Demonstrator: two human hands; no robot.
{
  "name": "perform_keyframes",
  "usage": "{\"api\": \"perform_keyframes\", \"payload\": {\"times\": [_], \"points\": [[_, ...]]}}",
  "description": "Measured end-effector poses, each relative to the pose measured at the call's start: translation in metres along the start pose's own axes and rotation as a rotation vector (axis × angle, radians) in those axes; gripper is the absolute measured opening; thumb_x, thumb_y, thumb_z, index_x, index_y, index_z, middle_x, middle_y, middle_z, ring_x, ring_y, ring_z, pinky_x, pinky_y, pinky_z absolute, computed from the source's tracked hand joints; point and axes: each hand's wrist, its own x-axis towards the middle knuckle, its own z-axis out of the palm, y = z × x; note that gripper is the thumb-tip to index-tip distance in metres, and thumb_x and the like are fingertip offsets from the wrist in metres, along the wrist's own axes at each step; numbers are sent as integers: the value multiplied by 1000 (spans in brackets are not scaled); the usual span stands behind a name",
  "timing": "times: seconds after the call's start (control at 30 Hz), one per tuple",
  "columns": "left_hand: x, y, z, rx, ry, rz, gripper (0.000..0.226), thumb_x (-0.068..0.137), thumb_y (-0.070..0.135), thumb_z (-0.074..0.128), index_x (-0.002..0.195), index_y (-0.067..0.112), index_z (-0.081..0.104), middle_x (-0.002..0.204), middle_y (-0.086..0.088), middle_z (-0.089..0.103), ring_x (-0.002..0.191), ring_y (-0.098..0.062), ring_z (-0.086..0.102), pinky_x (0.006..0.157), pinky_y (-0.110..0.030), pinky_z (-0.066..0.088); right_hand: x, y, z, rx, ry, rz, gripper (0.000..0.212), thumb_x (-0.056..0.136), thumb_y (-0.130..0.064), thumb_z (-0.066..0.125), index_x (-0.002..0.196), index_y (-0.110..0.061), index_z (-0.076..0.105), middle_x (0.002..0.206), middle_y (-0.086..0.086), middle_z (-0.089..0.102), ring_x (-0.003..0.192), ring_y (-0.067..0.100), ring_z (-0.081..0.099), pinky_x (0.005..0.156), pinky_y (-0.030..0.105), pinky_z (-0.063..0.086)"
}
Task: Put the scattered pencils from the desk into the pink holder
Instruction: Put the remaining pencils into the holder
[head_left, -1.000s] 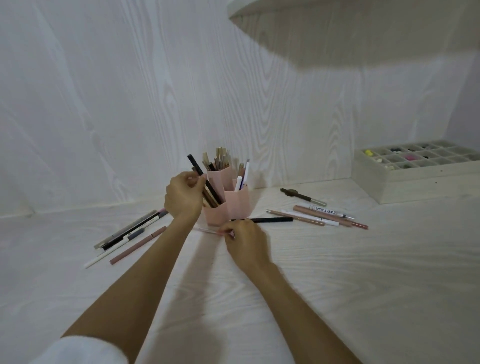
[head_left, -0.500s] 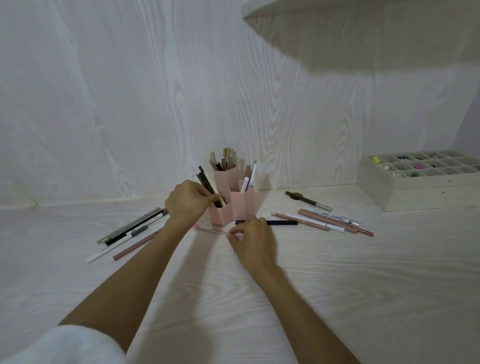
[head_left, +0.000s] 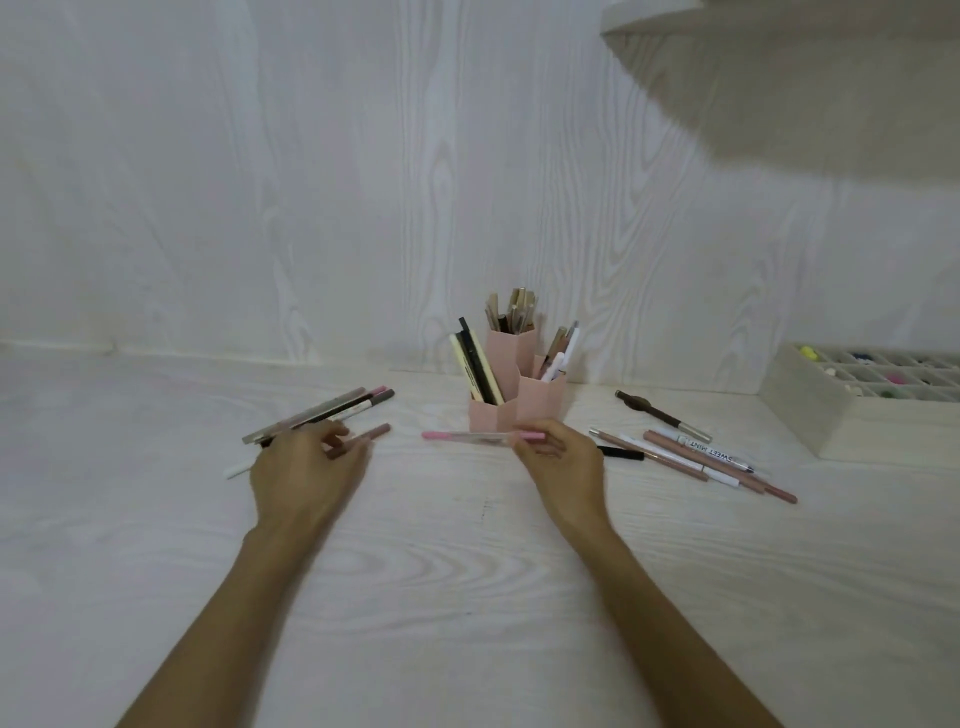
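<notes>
The right hand (head_left: 563, 462) pinches a pink pencil (head_left: 470, 437) level, just before the pink holder (head_left: 519, 402). The left hand (head_left: 306, 470) hangs over the left pencils (head_left: 332, 410), its grip unclear. The near tabletop (head_left: 467, 597) lies free.

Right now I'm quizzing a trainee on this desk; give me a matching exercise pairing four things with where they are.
Things:
1. pink pen
2. pink holder
3. sorting tray
4. left hand

Places:
A. far right of the desk
B. over the pencils on the left
C. pinched in the right hand
D. centre, near the wall

Pairs: 1-C, 2-D, 3-A, 4-B
</notes>
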Motion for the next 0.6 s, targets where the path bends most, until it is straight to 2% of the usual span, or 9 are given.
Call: {"api": "perform_keyframes", "payload": {"times": [0.1,0.2,0.27,0.4,0.47,0.6], "points": [[-1,-2,3,-12,-28,50,18,79,35,61,91,29,73,93,7,72,92,-22,65,67,-29,46,-6,-8,0,6,30,-77,12,82,-11,70,92,-17,67,85,-8,69,80,7,66,74,14,52],[-2,-3,4,-32,-41,106,16,81,30,62,92,28,73,96,6,71,95,-20,63,68,-29,46,-7,-21,-5,-39,23,-203,16,89,-10,59,101,-21,62,94,-18,64,86,-4,63,74,7,48],[-1,-5,4,-48,-42,109,15,81,29,63,92,28,74,97,6,70,95,-19,63,67,-28,44,-4,-36,-9,-25,75,-270,23,92,-8,53,108,-24,56,98,-22,61,89,-10,59,76,6,48],[2,-6,6,-55,-57,110,16,83,28,62,93,28,73,98,5,69,99,-19,61,71,-29,44,17,-75,-21,6,270,-394,32,90,-6,51,114,-27,45,90,-13,64,84,0,63,74,14,50],[3,-8,6,-63,-69,108,16,83,28,61,94,28,73,98,5,69,100,-19,60,72,-30,45,35,-97,-26,-22,364,-460,28,90,-10,52,114,-25,44,86,-7,65,81,4,63,76,18,50],[3,-9,7,-95,-67,103,15,83,27,61,92,29,73,93,6,70,96,-18,61,70,-28,44,73,-125,-28,-170,507,-565,26,91,-19,53,117,-16,50,88,-2,66,76,1,58,77,10,43]]}}
